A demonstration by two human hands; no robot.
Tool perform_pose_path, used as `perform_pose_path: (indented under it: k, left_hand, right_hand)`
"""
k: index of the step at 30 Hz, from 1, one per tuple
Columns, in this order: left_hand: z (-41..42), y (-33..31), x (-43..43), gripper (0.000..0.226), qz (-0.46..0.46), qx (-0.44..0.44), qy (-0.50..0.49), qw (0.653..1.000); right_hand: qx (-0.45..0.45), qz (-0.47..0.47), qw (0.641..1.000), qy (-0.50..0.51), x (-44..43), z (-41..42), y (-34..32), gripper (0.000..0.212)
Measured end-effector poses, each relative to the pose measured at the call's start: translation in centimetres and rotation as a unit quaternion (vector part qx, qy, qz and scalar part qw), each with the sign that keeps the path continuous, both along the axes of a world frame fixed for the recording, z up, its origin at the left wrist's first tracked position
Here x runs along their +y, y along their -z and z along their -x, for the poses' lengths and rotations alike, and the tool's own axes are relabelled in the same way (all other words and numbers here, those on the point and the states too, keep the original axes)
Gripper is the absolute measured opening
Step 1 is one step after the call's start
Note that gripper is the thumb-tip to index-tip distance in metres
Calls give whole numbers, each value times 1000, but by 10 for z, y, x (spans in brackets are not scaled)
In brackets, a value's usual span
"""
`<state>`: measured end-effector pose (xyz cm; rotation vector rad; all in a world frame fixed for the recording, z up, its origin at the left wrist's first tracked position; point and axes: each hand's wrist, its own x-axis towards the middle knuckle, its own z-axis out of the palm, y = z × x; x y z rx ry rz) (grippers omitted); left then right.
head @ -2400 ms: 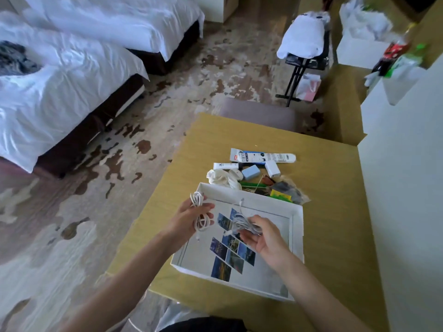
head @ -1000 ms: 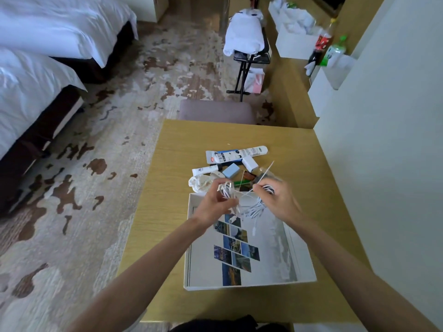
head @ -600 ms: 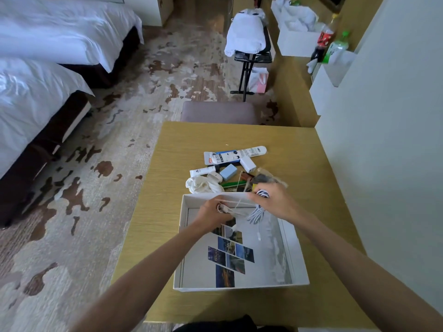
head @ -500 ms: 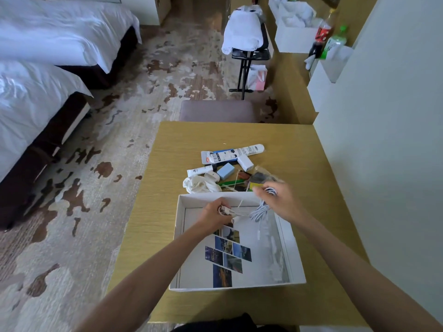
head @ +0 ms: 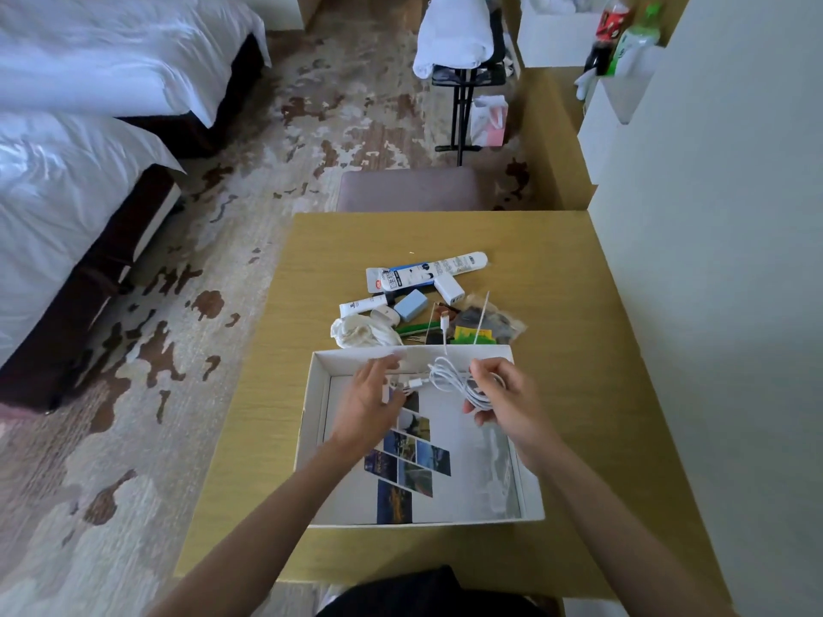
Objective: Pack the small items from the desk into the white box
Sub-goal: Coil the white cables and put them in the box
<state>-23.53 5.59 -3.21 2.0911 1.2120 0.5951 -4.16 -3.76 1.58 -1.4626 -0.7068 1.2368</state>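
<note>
1. We note a brown stool (head: pixel 407 194) at the desk's far edge.
2. Beyond the stool: a black folding rack (head: pixel 467 77) bearing a white bundle (head: pixel 456 35).
3. Left of the stool: two white-sheeted beds (head: pixel 80 140) on patterned carpet (head: pixel 311 113).

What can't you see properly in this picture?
- Left hand: motion-blurred in the head view, so its grip on the white cable is unclear.
- Writing on the toothpaste tube: too small.
- Dark packets behind the white box: jumbled, partly hidden by the box's far wall.
- Box floor: partly covered by both arms.
</note>
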Motion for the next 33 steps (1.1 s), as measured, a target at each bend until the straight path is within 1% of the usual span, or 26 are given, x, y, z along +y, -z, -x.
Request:
perform_pose_path:
  k: [1,2,3,4,6,7,8,10,13,15,18,21,22,24,26,28,30,31,33]
  left_hand:
    - [5,-12,-2,43,108,-72,-7,991]
    - [11,-23,-3,42,209,-130,5,969]
    - [16,-32,-4,43,273,-155,29,949]
    - [21,-38,-5,44,306,-148,61,939]
    - [28,-44,-7,47,329,-108,117,931]
    - [30,-43,-8,49,338,-90,129,928]
    - [32,-41,-8,52,350,-77,130,925]
    - [34,-34,-8,61,366,-56,128,920]
    - [33,-26,-5,68,345,-4,148,927]
    - [29,-22,1,70,327,21,158,932]
    - [25,-12,11,75,308,53,149,938]
    - [18,-3,18,75,261,100,150,948]
    - [17,1,19,72,234,112,139,956]
    - [15,7,19,57,160,138,103,972]
    - [17,10,16,42,66,177,86,978]
    - [18,14,15,32,2,187,83,979]
    - [17,17,16,22,-6,171,79,982]
    - [16,18,17,20,1,160,75,984]
    - [13,19,17,18,16,141,68,988]
  right_hand:
    - [-3,1,1000,-13,1,2,1,25]
    - [-7,3,1000,-27,2,4,3,22]
    - [-11,8,999,-44,3,7,6,18]
    - [-13,14,998,-61,5,10,9,15]
    - [-24,22,995,-95,8,18,19,9]
    - [-57,19,992,-113,10,21,24,7]
    - [-115,11,985,-132,12,23,31,10]
    - [-239,3,957,-166,17,28,43,17]
    - [-349,8,920,-177,26,33,57,21]
    - [-406,-13,898,-167,31,35,62,20]
    - [-465,-42,873,-145,39,38,65,10]
    - [-496,-59,857,-128,45,42,69,8]
    - [-500,-62,854,-127,45,43,70,8]
    - [-500,-68,855,-119,43,44,72,7]
    - [-506,-60,854,-101,39,44,72,14]
    - [-545,-48,830,-107,33,40,74,21]
    - [-587,-49,797,-131,29,36,75,22]
    - [-599,-50,788,-137,28,35,75,20]
    - [-609,-43,781,-132,30,33,74,14]
